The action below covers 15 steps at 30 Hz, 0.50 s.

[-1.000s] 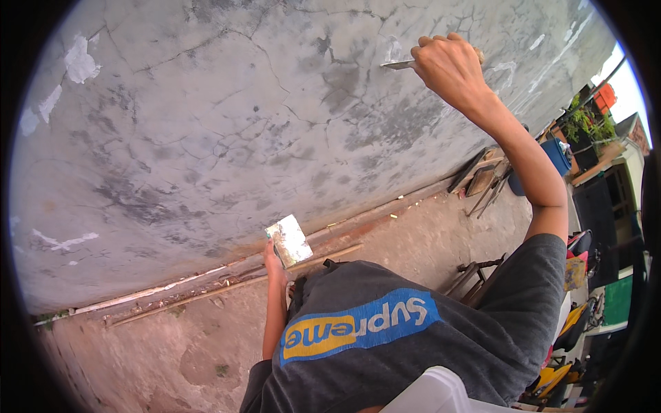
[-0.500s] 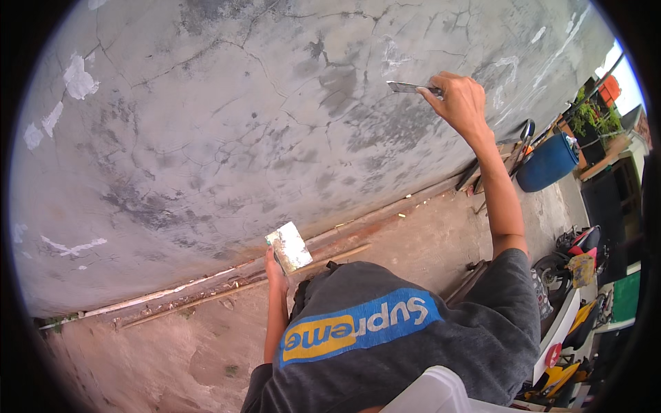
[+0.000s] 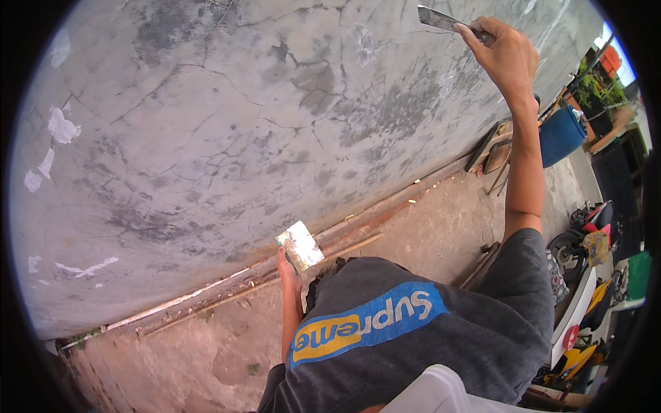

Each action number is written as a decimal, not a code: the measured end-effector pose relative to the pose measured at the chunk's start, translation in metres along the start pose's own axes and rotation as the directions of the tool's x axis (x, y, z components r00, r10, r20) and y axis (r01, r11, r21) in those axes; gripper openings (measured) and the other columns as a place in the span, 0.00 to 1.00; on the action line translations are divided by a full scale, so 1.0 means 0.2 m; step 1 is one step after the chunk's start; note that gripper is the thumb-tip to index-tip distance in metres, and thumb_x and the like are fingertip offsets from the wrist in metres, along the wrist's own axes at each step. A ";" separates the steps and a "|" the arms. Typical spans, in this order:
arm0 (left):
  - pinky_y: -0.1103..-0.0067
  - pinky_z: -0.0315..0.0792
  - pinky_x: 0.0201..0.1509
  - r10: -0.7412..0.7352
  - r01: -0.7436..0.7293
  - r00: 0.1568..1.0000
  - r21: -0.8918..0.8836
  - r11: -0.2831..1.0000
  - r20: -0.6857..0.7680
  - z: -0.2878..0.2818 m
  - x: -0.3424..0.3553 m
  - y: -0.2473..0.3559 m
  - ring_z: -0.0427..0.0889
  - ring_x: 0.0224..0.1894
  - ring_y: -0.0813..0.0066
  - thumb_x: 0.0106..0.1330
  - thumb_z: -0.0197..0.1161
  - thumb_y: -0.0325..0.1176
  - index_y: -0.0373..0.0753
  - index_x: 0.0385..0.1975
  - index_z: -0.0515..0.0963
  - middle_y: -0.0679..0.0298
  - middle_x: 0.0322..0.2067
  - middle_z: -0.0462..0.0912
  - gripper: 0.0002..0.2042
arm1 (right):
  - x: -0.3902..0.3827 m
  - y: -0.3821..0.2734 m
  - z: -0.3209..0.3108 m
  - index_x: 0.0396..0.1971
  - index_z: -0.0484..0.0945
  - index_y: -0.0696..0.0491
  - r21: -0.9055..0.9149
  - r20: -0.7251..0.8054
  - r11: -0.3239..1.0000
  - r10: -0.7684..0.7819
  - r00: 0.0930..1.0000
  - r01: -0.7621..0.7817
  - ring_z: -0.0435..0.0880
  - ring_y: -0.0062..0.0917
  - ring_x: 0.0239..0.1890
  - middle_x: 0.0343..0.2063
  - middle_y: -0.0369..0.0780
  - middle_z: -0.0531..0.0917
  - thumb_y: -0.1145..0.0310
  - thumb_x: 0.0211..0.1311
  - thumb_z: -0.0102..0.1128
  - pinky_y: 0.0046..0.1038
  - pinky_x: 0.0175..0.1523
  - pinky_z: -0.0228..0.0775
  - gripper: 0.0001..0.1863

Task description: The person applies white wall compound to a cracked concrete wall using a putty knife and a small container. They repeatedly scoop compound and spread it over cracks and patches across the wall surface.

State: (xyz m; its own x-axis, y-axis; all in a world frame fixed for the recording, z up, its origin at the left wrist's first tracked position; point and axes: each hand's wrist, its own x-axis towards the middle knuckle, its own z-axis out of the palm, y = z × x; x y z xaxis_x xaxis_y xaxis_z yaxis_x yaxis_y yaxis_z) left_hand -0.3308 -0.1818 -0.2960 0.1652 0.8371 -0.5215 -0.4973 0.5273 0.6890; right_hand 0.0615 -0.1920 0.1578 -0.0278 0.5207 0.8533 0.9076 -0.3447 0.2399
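Observation:
In the head view my right hand (image 3: 507, 55) grips a flat metal putty knife (image 3: 435, 18), raised by the upper part of a cracked grey plastered wall (image 3: 193, 151). Its blade points left; I cannot tell whether it touches the wall. My left hand (image 3: 288, 268), low near the wall's foot, holds a bright, shiny square plate (image 3: 299, 244) by its left edge; I cannot make out what, if anything, lies on it. Pale filler patches (image 3: 63, 126) and scrawls mark the wall.
A concrete floor (image 3: 220, 365) runs along the wall, with a long thin pole (image 3: 354, 248) on it. Wooden boards (image 3: 492, 148) lean at the right beside a blue drum (image 3: 558, 138). Parked motorbikes (image 3: 585, 241), plants (image 3: 595, 86) and a green panel (image 3: 635, 275) fill the right side.
My right hand with the knife first dropped away from a white mark on the wall, then rose up and rightward. My left hand and plate sit slightly further right in the picture.

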 end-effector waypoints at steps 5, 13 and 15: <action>0.72 0.73 0.52 -0.004 0.005 0.999 0.034 0.999 -0.048 0.05 -0.07 0.00 0.79 0.47 0.67 0.71 0.43 0.44 0.34 0.52 0.70 0.59 0.46 0.79 0.21 | -0.43 -0.08 0.14 0.33 0.82 0.56 0.429 0.460 0.748 0.301 0.835 -0.506 0.59 0.09 0.18 0.14 0.28 0.70 0.62 0.57 0.66 0.17 0.22 0.50 0.12; 0.72 0.69 0.56 -0.012 0.024 0.993 0.097 0.995 -0.120 0.10 -0.14 0.08 0.77 0.50 0.67 0.70 0.42 0.43 0.34 0.53 0.70 0.60 0.48 0.78 0.21 | -1.43 -0.71 0.38 0.62 0.62 0.43 0.428 0.891 0.268 -0.288 0.352 -0.863 0.79 0.30 0.33 0.32 0.42 0.82 0.67 0.55 0.64 0.31 0.42 0.69 0.33; 0.72 0.72 0.53 0.013 -0.006 0.997 0.090 0.996 -0.082 0.03 -0.11 0.05 0.79 0.47 0.67 0.71 0.43 0.44 0.34 0.52 0.71 0.60 0.46 0.79 0.21 | -1.53 -0.84 0.37 0.63 0.61 0.42 0.454 0.868 0.215 -0.327 0.374 -0.864 0.79 0.31 0.33 0.32 0.42 0.82 0.69 0.55 0.62 0.32 0.42 0.69 0.34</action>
State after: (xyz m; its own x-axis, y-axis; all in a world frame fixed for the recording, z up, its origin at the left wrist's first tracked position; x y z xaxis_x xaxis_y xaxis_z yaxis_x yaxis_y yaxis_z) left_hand -0.3337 -0.1949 -0.2744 0.0885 0.8295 -0.5515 -0.4192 0.5332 0.7348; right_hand -0.0517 -0.2368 -0.1781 0.0559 0.9854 -0.1608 0.4099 -0.1695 -0.8962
